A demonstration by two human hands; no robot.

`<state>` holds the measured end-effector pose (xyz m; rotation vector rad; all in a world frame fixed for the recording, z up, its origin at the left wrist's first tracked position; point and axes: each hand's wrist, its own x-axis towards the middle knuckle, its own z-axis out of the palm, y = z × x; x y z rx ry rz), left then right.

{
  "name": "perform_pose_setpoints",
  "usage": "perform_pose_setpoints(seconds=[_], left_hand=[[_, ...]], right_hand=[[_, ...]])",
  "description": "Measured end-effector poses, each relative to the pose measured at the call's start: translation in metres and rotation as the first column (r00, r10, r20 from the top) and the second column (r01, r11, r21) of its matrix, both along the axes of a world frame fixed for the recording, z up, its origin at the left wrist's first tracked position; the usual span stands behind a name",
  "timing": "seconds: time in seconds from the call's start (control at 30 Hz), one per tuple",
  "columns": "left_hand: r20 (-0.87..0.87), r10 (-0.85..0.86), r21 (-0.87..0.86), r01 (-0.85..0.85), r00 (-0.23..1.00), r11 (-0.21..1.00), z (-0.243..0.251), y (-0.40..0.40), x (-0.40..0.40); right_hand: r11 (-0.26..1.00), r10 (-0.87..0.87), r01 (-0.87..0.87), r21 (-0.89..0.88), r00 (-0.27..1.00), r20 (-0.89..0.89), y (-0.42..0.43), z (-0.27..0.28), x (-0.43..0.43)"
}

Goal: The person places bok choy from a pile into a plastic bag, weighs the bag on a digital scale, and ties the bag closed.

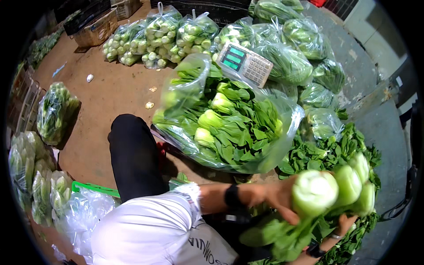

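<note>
My left hand (281,198), a black band on its wrist, is closed around a head of bok choy (314,192) whose pale base faces up. Lower right, my right hand (346,224) grips several more bok choy heads (347,185) from below, their leaves hanging down; some are blurred. A large clear plastic bag (288,132), its mouth wide, holds loose bok choy (225,116) in front of me. Behind the bag's far rim rises a scale display with a keypad (245,64). Under and beside my right hand lies a heap of loose leafy greens (318,155).
Filled, tied bags of bok choy (162,36) line the back, and more bagged greens (285,63) are stacked at right. A lone bag (54,112) stands left. Near my left side are bagged greens (23,165) and empty clear bags (84,215) by a green crate edge (96,188).
</note>
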<state>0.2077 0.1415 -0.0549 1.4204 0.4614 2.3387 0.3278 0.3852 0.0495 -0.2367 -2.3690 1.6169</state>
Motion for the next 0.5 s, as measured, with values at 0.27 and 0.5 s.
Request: perform_pose_setpoints(seconds=[0.27,0.5], left_hand=[[0.733,-0.265,0.231,0.137,0.626,0.963,-0.076,-0.108,-0.039],[0.786,0.248,-0.117,-0.258,0.566,0.959,-0.12,-0.125,-0.082]], right_hand=[[0.639,0.298,-0.519,0.568,0.848,0.439,-0.202,-0.003,-0.215],[0.485,0.272,-0.684,0.545,0.71,0.649,-0.253,-0.03,-0.297]])
